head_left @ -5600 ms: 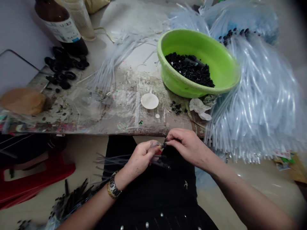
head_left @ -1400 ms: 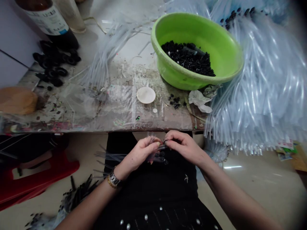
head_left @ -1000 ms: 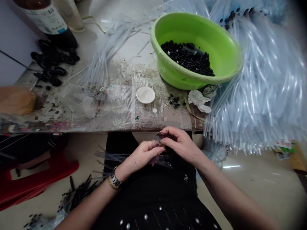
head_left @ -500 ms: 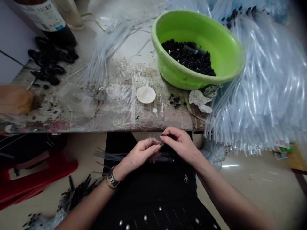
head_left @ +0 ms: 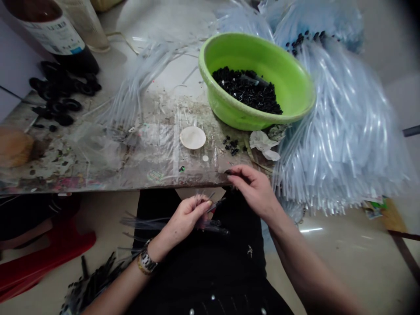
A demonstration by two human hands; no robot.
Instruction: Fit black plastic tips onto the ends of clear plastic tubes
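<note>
My left hand (head_left: 185,218) is closed around several thin clear plastic tubes (head_left: 147,224) above my lap. Their black-tipped ends stick out to the right, past my thumb. Up and to the right, by the table's front edge, my right hand (head_left: 257,192) pinches a small dark piece (head_left: 228,172) between thumb and forefinger; its exact shape is too small to make out. Small black plastic parts (head_left: 231,145) lie in a loose group on the table just beyond that hand. To their left is a shallow white dish (head_left: 193,138).
A green basin (head_left: 226,107) holds a heap of black parts. Clear tubes (head_left: 344,131) are piled at the right, and more tubes (head_left: 131,87) lie left of centre. Black rings (head_left: 62,94) and a dark bottle (head_left: 62,39) stand at far left. A red stool (head_left: 62,253) is below.
My right hand has parted from my left and moved slightly up and right toward the table edge. My left hand keeps the tubes. The whole view has shifted a little.
</note>
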